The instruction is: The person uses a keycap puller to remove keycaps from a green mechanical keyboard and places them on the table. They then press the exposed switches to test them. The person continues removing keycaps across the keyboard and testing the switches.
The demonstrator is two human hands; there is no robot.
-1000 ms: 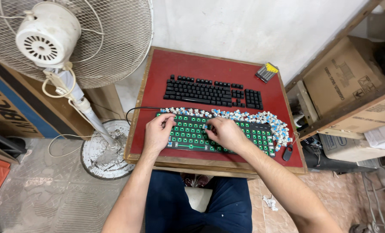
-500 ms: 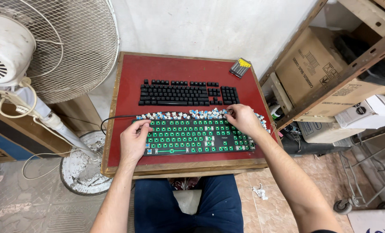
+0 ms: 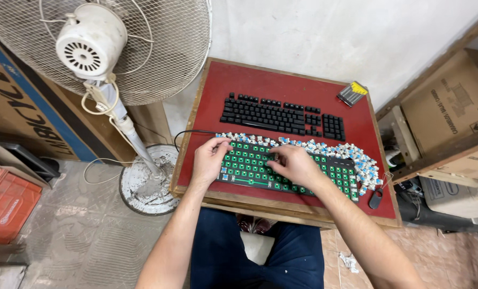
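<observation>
Head view, looking down. The left hand (image 3: 209, 159) lies palm-down on the left end of a bare keyboard frame (image 3: 287, 171) whose green circuit board is exposed; the fingers (image 3: 221, 142) are spread and curl over the frame's far edge, a loose grip that steadies it and closes on nothing. The right hand (image 3: 294, 165) rests on the middle of the same frame, fingers bent toward the board with the fingertips gathered near its upper centre; whether this grip pinches a small part cannot be told, since the knuckles hide the tips.

The keyboard frame sits at the near edge of a red tabletop (image 3: 282, 88), slightly skewed, its right end lower in the picture. A few blue-topped switches stand in the board's left part. A band of loose blue and white key switches (image 3: 357, 158) runs along the frame's far edge and piles up around its right end. A black cable (image 3: 188, 134) leaves the frame's left corner.

Beyond the frame, well apart from the hands, lies a complete black keyboard (image 3: 282, 115). A small yellow and grey case (image 3: 352, 93) sits near the far right corner, and a small dark object (image 3: 375, 199) near the front right.

Left of the tabletop stands a white pedestal fan (image 3: 92, 48); cardboard boxes (image 3: 453, 112) on wooden shelving are at the right.
</observation>
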